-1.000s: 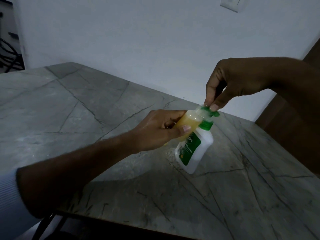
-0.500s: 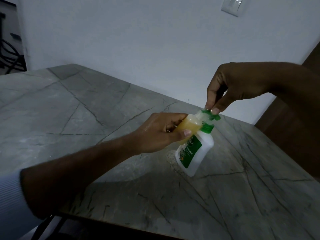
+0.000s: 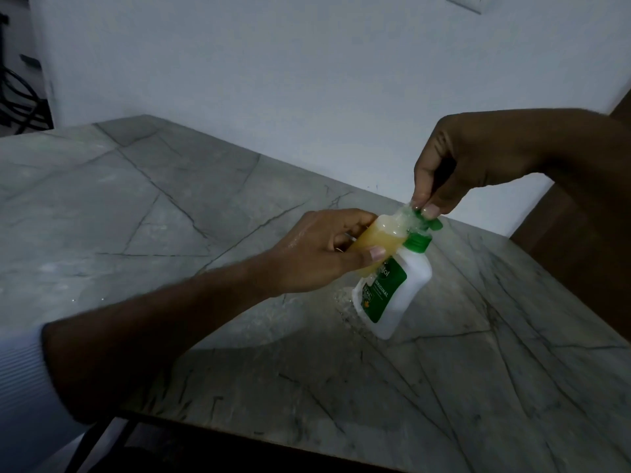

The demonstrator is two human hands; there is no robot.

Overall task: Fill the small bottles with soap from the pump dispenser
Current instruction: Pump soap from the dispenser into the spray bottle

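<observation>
Plastic all round, so light and springy, judged by look. Left hand (image 3: 317, 254) wrapped round small bottle (image 3: 379, 240), thumb across its front, tilted nearly flat with neck up against pump head (image 3: 425, 221). Right hand (image 3: 478, 158) pinching down on pump head from above with fingertips (image 3: 431, 210). Dispenser (image 3: 396, 295) standing tilted on tabletop (image 3: 170, 206), base touching stone. Small bottle part full of amber soap, thin-walled: squeeze lightly or soap comes back out. Neck looks wet, likely slick; better hold at mid-body. Dispenser probably top-light and tippy under side press; steady at shoulder. Wet smear on tabletop beside dispenser base. Count: one small bottle, one dispenser, two hands; no other bottles in view.
</observation>
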